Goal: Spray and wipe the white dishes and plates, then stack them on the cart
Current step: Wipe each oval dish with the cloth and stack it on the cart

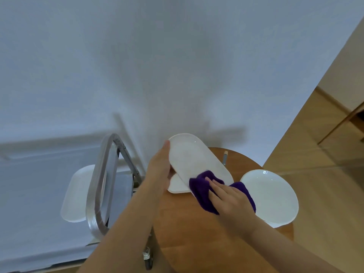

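Two bare hands work over a round wooden bench [189,229] set against a pale wall. The left hand [160,168] holds an oblong white dish [194,158] by its left long edge, its grip closed on the rim, with the thumb lying along the upper edge and the fingers hidden behind the dish. That dish is lifted and tilted, its hollow side turned toward the camera, its far end raised above the bench's back edge and its near end down by the cloth. The right hand [229,196] lies flat with straight fingers on a purple cloth [202,191], pressing it against the lower right end of the oblong dish; part of the cloth spills out to the right of the hand. Beneath the tilted dish, another white dish [177,186] lies flat on the bench, only its near left corner showing. To the right, a round white plate [269,196] rests on the bench near its right edge, just beside the cloth, with the edge of another white piece showing under its near side. Behind the dishes a small grey upright object with a pale tip [225,157] stands on the bench; what it is cannot be told. Left of the bench stands a metal cart [102,182] with a looped handle, and a white oblong tray-like dish [78,194] lies on its top.
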Demonstrator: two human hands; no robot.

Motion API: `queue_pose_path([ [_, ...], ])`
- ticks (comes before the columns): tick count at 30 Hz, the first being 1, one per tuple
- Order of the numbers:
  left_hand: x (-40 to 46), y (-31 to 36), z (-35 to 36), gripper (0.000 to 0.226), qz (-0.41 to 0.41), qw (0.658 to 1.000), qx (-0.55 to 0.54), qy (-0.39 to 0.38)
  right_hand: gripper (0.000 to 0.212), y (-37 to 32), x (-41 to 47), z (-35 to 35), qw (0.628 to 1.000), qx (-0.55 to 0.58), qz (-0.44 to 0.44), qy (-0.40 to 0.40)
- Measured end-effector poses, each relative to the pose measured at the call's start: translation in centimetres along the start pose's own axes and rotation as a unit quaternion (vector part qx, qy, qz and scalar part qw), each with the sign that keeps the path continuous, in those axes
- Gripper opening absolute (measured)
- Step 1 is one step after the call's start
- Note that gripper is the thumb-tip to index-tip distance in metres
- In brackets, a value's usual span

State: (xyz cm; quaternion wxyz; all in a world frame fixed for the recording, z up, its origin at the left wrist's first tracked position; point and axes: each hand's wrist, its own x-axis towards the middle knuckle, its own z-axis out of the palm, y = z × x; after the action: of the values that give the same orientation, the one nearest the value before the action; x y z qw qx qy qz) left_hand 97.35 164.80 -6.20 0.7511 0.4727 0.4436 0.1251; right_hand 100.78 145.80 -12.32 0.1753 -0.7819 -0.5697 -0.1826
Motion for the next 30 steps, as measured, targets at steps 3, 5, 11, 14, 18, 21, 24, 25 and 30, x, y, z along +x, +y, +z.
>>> queue_pose_path([
  [3, -1.8, -3.6, 2.1, 0.043, -0.069, 0.998, -0.003, -0.013, 0.05, -1.8, 2.1, 0.9, 0.996, 0.021, 0.081, 0.035],
  [5, -2.1, -4.1, 2.2, 0.038, -0.075, 0.997, -0.028, 0.001, 0.05, -2.5, 2.8, 1.0, 0.995, 0.023, 0.087, 0.043],
  [11, -1.0, -0.8, -1.4, 0.042, -0.077, 0.985, 0.042, -0.15, 0.049, -0.1, 0.9, 0.2, 0.995, -0.004, -0.089, 0.035],
  [14, -1.0, 0.4, -2.5, 0.038, -0.072, 0.973, 0.088, -0.199, 0.053, 0.9, 0.8, -0.3, 0.99, -0.01, -0.141, 0.025],
  [18, -1.6, -0.9, -1.1, 0.02, -0.022, 0.992, 0.022, -0.122, 0.044, 0.1, 1.9, -0.3, 0.997, -0.015, -0.059, 0.05],
  [21, -2.6, -4.6, 0.8, 0.018, 0.102, 0.995, 0.008, -0.013, 0.046, -1.6, 3.3, 0.3, 0.996, 0.0, 0.055, 0.072],
  [24, -3.0, -5.3, 0.7, 0.026, 0.148, 0.988, 0.024, 0.022, 0.045, -2.1, 3.4, 0.2, 0.996, 0.024, 0.041, 0.072],
  [25, -2.8, -4.9, 0.3, 0.027, 0.151, 0.987, 0.048, 0.01, 0.046, -1.7, 3.1, 0.0, 0.997, 0.024, 0.012, 0.068],
  [30, -2.1, -1.0, -2.3, 0.022, 0.123, 0.979, 0.116, -0.115, 0.048, 1.7, 1.8, -1.5, 0.998, -0.005, -0.044, 0.051],
])
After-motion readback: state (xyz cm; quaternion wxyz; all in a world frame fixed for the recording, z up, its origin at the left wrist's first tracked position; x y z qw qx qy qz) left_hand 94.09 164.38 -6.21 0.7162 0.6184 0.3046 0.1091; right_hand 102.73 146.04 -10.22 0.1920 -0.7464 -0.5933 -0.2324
